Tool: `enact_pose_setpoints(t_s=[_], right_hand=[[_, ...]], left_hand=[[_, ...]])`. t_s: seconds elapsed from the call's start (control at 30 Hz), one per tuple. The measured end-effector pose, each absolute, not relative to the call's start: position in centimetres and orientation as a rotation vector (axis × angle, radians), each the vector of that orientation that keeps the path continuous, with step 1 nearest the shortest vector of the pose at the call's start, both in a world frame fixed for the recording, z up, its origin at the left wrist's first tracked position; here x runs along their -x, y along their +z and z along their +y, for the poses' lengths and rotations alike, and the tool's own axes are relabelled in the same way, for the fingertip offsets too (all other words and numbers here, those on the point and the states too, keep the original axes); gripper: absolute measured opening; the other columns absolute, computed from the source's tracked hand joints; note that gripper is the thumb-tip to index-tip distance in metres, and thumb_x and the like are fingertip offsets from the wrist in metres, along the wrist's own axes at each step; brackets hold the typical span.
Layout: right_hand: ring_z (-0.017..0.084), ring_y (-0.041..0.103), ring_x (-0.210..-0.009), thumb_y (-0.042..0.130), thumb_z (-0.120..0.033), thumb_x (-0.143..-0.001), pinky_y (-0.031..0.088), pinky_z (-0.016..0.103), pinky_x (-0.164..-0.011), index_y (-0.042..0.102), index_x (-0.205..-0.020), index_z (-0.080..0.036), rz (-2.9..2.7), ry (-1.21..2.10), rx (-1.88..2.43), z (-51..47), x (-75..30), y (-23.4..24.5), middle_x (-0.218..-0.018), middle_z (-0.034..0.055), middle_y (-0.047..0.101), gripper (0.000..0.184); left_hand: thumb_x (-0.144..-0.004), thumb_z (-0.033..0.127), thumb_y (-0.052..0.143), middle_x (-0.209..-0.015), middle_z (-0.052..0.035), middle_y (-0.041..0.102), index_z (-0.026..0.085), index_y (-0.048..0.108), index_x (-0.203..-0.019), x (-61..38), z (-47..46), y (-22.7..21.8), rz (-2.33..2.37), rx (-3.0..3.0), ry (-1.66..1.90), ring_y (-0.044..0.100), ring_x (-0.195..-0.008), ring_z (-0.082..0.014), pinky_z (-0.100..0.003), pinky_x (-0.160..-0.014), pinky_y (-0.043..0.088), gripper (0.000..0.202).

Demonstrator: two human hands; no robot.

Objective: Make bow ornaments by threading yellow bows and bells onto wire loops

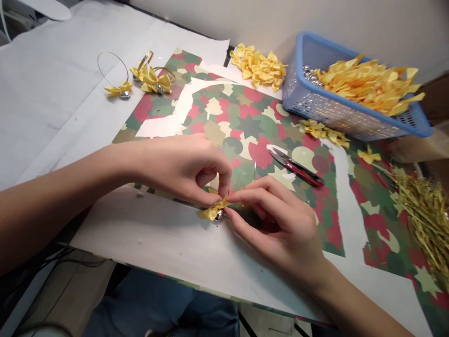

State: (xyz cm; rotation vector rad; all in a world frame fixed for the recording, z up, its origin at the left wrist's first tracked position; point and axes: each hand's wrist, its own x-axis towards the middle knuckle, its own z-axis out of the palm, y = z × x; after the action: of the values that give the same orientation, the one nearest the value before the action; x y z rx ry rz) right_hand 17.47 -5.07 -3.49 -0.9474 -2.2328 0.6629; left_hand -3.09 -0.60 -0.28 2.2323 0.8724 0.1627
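Observation:
My left hand [182,166] and my right hand [280,224] meet at the front middle of the table. Both pinch a small yellow ribbon bow [212,210] with a little silver bell [219,216] under it. The left fingers close on the bow from above, the right fingertips grip its right side. The bow hangs just above the white paper [147,234] that lies over a red, green and beige patterned sheet [252,131].
Red-handled snips [298,167] lie just beyond my right hand. A blue basket [351,114] of yellow bows and bells stands at the back right, beside a loose bow pile [259,68]. Finished wire rings with bows [150,77] lie back left. Gold wire ties [426,220] lie at the right edge.

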Motion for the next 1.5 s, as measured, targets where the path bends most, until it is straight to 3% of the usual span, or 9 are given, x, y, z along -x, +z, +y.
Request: enact_pose_setpoints(t_s=[0.3,1.03,1.5], right_hand=[[0.009,0.051,-0.054,0.064,-0.010,-0.079,0.043,0.023,-0.045,0.064,-0.083,-0.020,-2.196,0.587,0.923,-5.28,-17.02,-3.64,-0.074,0.0004,0.058,0.011],[0.008,0.043,-0.050,0.063,-0.008,-0.078,0.037,0.022,-0.043,0.065,-0.079,-0.016,-2.189,0.662,0.932,-5.18,-16.95,-3.58,-0.071,0.0008,0.058,0.009],[0.008,0.043,-0.050,0.061,-0.010,-0.081,0.035,0.022,-0.043,0.065,-0.079,-0.018,-2.182,0.665,0.983,-5.07,-17.05,-3.74,-0.069,-0.0006,0.056,0.009]], left_hand=[[-0.070,0.013,0.067,-0.040,0.0093,0.043,0.021,0.070,-0.073,3.00,-0.65,-0.29,0.862,-2.254,0.190,0.035,-0.036,-0.0054,-0.020,-0.040,0.026,0.009],[-0.067,0.013,0.068,-0.041,0.0093,0.045,0.021,0.070,-0.073,2.74,-0.84,-0.34,0.893,-2.277,0.188,0.035,-0.035,-0.0053,-0.020,-0.039,0.026,0.010],[-0.067,0.009,0.065,-0.042,0.0082,0.046,0.019,0.067,-0.062,2.60,-1.16,-0.36,0.886,-2.311,0.251,0.036,-0.038,-0.0054,-0.020,-0.041,0.026,0.012]])
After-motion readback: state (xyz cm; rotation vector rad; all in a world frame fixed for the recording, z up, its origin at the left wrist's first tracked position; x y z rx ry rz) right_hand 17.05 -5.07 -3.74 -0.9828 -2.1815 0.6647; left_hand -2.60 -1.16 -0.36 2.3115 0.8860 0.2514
